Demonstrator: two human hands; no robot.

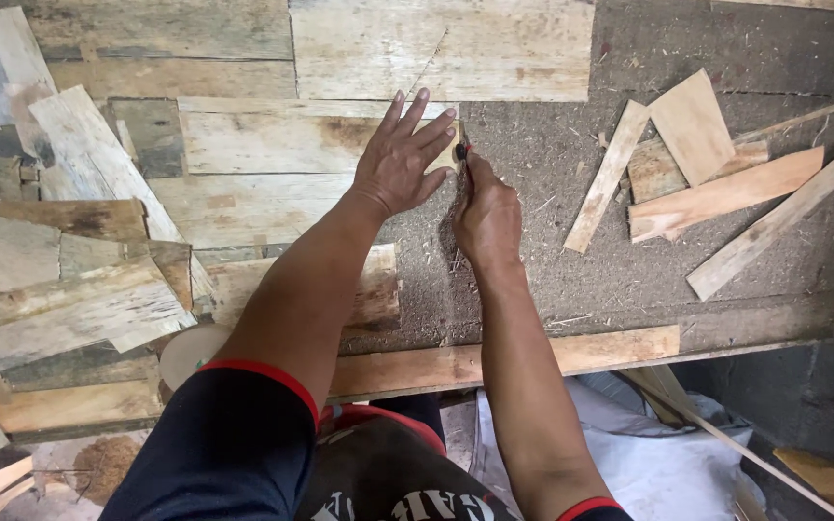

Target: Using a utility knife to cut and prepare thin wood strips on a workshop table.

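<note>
Pressing flat with spread fingers, the left hand steadies a small wood piece near the workbench far edge, so the right hand, fingers clenched on a red-and-black marking tool, can work its edge

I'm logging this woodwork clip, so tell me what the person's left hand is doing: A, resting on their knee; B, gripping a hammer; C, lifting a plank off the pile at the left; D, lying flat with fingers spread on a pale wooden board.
D: the left hand lies flat, fingers spread, on the pale wooden board, while the right hand holds a small marking tool at the board's edge.
</note>
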